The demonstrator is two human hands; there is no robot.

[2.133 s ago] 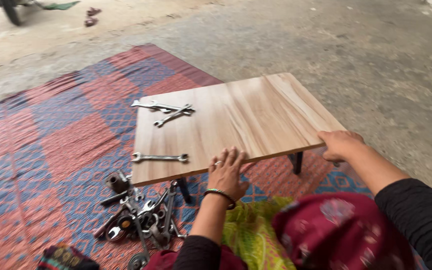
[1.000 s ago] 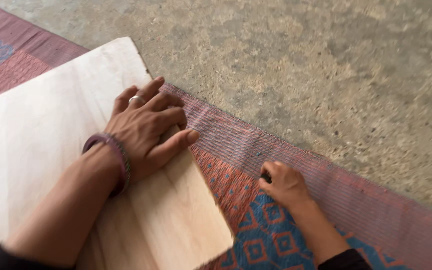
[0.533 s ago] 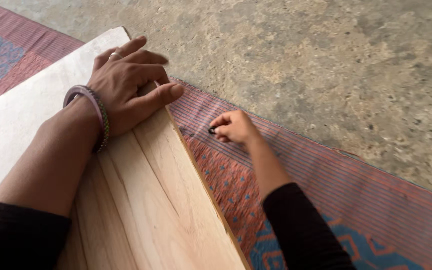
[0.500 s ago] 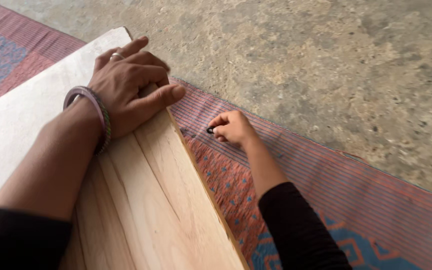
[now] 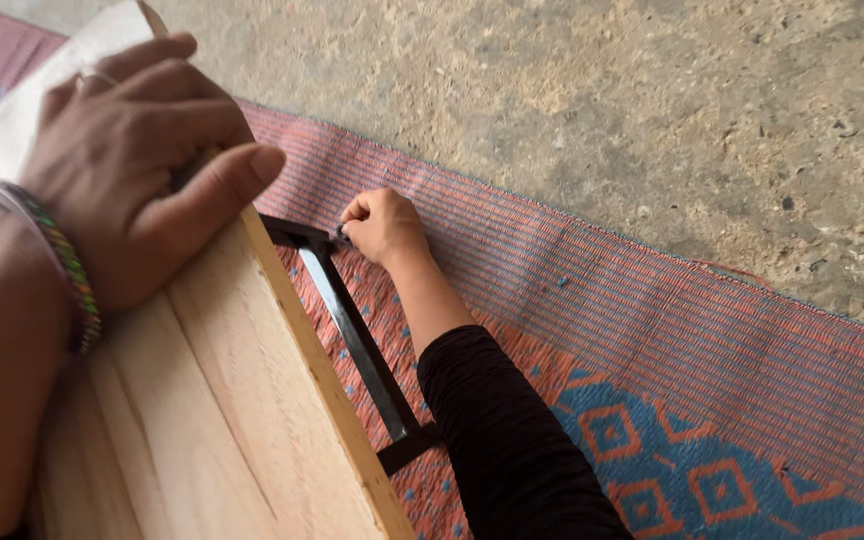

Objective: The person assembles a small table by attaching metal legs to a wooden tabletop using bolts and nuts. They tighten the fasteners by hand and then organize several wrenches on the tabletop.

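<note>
A light wooden table top (image 5: pixel 212 420) fills the lower left. My left hand (image 5: pixel 137 165) lies flat on it, fingers curled over its right edge, with a beaded bangle on the wrist. A black metal leg frame (image 5: pixel 357 345) shows under the table's right edge, resting on the mat. My right hand (image 5: pixel 382 225) is closed at the far corner of that frame, pinching something small and dark that is mostly hidden by the fingers. The black sleeve of my right arm runs down toward the bottom of the view.
A woven red and blue patterned mat (image 5: pixel 672 400) lies under the table and extends right. Beyond the mat's far edge is rough bare concrete floor (image 5: pixel 602 110).
The view has moved closer and the table edge has lifted or shifted, uncovering the black leg frame. My right hand now sits at the frame's corner instead of on the mat.
</note>
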